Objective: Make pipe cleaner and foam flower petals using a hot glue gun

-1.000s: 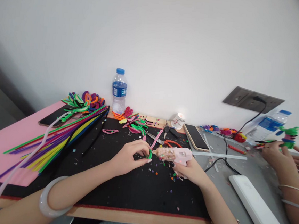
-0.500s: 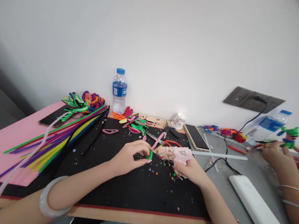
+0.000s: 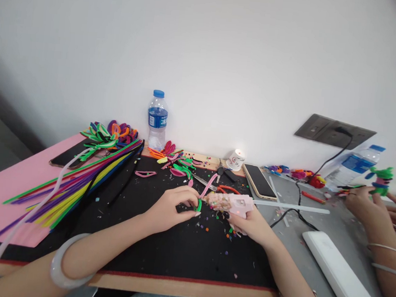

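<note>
The left hand [image 3: 174,207] is pinching a small green loop of pipe cleaner [image 3: 199,205] between thumb and fingertips, holding it just above the black mat [image 3: 161,251] near the middle of the tabletop [image 3: 319,224]. The right hand [image 3: 249,222] is wrapping around a pink glue gun [image 3: 233,204], its nozzle pointing left and touching the green loop. A clear glue stick [image 3: 292,206] is sticking out of the back of the gun toward the right. Colourful scraps are lying scattered on the mat around both hands. A bundle of long pipe cleaners [image 3: 77,179] is lying to the left across the mat and a pink sheet [image 3: 4,182]. A water bottle [image 3: 157,119] is standing at the wall, with a phone [image 3: 259,181] lying right of the gun. At the far right, another person's hand [image 3: 363,203] is holding a green figure [image 3: 381,180].
</note>
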Tool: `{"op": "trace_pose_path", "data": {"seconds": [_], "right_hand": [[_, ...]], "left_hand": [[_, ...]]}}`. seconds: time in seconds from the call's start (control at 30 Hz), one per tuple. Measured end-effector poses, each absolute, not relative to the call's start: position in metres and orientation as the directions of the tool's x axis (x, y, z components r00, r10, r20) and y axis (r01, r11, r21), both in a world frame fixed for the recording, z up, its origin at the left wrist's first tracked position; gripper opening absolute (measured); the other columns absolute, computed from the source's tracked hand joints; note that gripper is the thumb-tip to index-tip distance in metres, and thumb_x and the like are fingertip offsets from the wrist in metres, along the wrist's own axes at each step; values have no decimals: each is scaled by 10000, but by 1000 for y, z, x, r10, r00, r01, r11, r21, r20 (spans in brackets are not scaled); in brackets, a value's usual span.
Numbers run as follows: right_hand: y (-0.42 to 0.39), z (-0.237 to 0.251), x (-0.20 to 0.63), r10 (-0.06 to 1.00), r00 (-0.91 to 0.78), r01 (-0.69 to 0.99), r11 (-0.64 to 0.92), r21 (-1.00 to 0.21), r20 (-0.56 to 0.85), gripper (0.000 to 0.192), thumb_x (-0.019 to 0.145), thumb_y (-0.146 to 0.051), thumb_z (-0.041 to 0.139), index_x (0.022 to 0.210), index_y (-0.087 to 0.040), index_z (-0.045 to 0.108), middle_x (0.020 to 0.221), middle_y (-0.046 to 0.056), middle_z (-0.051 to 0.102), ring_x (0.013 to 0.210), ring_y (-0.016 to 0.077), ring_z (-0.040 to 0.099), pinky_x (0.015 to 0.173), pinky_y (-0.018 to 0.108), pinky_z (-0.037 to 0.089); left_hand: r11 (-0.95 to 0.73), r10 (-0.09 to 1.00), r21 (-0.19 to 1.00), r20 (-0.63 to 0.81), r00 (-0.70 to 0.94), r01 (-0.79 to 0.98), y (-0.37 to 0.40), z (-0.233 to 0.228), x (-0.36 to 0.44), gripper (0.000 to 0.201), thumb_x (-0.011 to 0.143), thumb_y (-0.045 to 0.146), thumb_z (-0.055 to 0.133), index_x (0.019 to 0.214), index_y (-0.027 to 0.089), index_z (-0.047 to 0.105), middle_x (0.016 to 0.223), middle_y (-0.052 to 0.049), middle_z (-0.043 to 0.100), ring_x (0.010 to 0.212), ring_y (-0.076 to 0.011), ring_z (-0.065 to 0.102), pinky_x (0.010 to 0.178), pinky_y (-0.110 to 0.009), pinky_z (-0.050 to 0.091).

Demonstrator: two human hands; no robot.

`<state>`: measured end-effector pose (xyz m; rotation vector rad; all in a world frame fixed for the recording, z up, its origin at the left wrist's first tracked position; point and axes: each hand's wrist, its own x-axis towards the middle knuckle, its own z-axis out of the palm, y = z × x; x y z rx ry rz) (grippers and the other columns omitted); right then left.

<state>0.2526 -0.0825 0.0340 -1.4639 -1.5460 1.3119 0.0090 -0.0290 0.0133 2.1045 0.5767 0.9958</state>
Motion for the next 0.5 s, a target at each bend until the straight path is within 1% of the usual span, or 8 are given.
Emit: {"op": "trace_pose_path", "data": {"seconds": [0.17,0.37,0.5], "right_hand": [[-81,33,253,967,-180,359,-108,-927,-182,331,748,-285,581,1037,-135,525,499,-69,452,415,55,343,385,162,285],[-82,34,253,971,-181,362,-80,-929,-154,309,763,-275,564,1034,-132,527,487,-78,418,419,52,326,388,157,271],[-82,34,253,974,-188,363,-53,-930,-128,300,780,-288,552,1040,-140,523,503,-71,431,424,54,330,386,156,268]], "left_hand": [[-634,648,768,467,602,87,-29,12,9,43,763,163,614,793,150,586,956,-70,586,831,-135,582,724,-234,508],[-630,646,772,464,606,81,-29,14,8,43,762,153,613,789,146,580,943,-69,585,827,-133,582,717,-229,505],[-632,639,772,466,612,71,-28,14,9,39,763,145,608,791,145,581,936,-69,590,830,-134,583,716,-227,504]]}}
